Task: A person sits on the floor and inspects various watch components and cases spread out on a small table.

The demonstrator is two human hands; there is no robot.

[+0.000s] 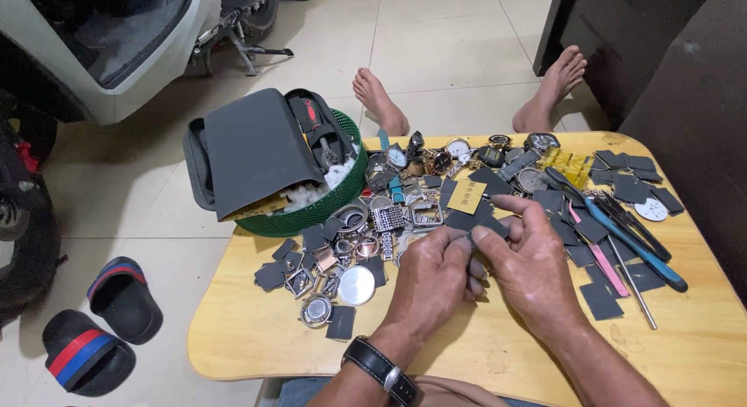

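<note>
Starting at the lower left of the frame, two slide sandals (101, 325) with red and blue bands are seen on the tiled floor (436, 49). Further right, in the upper left part of the wooden bench (249, 345), a green basket (327, 208) is set, loaded with a grey pouch (249, 146) and cotton wadding. Below and right of it, loose watch cases, a round case back (356, 285) and small dark squares are scattered. At the centre, a small dark square piece (476, 234) is pinched between the two hands: the left hand (432, 278), with a watch strapped at the wrist, is closed around its near edge, and the right hand (529, 263) is closed on its far edge with thumb and forefinger, the other fingers loosely curled. The piece is held just above the bench, in front of the heap of watches (436, 162). The grip would best be kept at the fingertips, light and even, so that the piece is not bent; what is being done to it cannot be told exactly. Further right, blue-handled pliers (622, 236), a pink tool (599, 255) and more dark squares are laid out.
</note>
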